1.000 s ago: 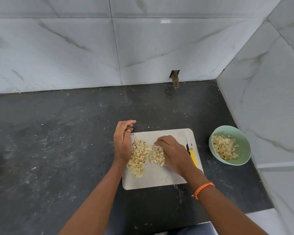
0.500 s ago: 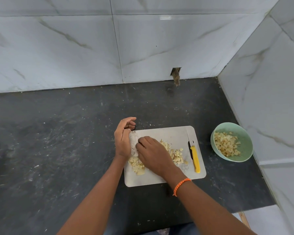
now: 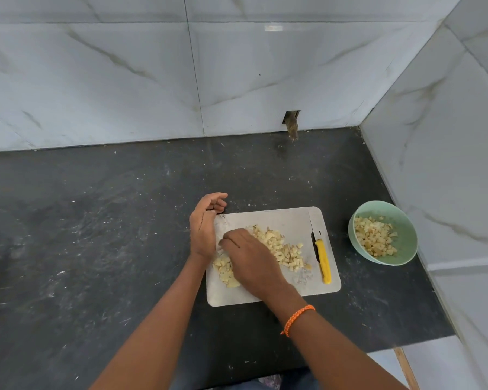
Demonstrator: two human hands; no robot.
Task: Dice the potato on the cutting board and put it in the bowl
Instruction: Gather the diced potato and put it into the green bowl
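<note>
Cupping upright at the cutting board (image 3: 268, 294) edge, left hand (image 3: 204, 226) waits, fingers relaxed; right hand (image 3: 251, 263), fingers bent, rakes diced potato (image 3: 282, 249).

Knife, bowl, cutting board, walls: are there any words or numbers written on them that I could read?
None: no words, numbers or signs show anywhere.
Knife: plain yellow handle, no lettering visible.
Bowl: plain green.
Cutting board: blank.
Wall tiles: only grey veins.
</note>
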